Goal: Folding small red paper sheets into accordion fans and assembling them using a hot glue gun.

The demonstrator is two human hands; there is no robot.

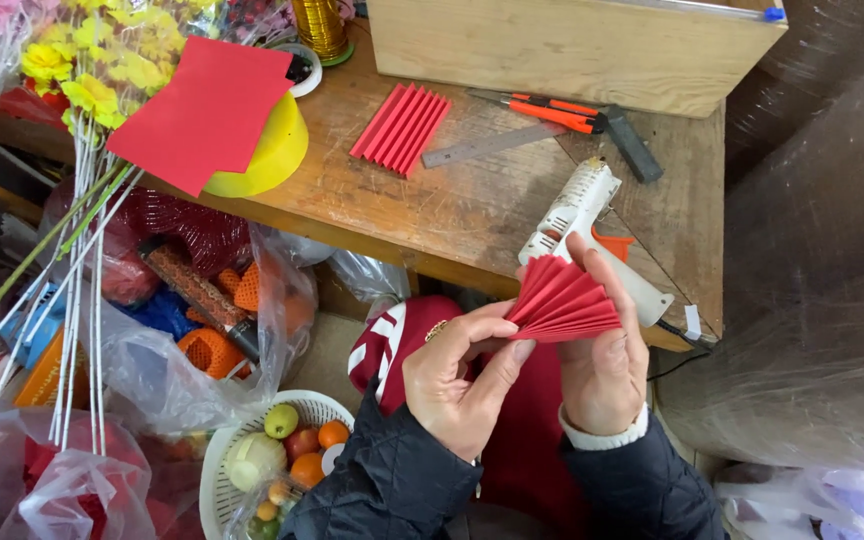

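**Both hands pinched a pleated red paper fan**

The left hand (457, 375) pinched the narrow end of the red paper fan (562, 300) between thumb and fingers; the right hand (602, 350) gripped it from behind, just before the glue gun (582, 215) on the wooden table (472, 215)

Both hands hold a pleated red paper fan (562, 303) just off the surface (472, 215) edge: left hand (457, 375) pinches the folded end w/ thumb + fingers, right hand (602, 350) wraps behind, fingers up along the pleats. On the wooden surface: white glue gun (580, 215) just behind the fan, second pleated red paper (402, 127) lying flat, metal ruler (492, 145), orange-handled cutter (552, 110), yellow cone (277, 150) under a red paper sheet (202, 110). White basket (222, 470) of fruit lower left.
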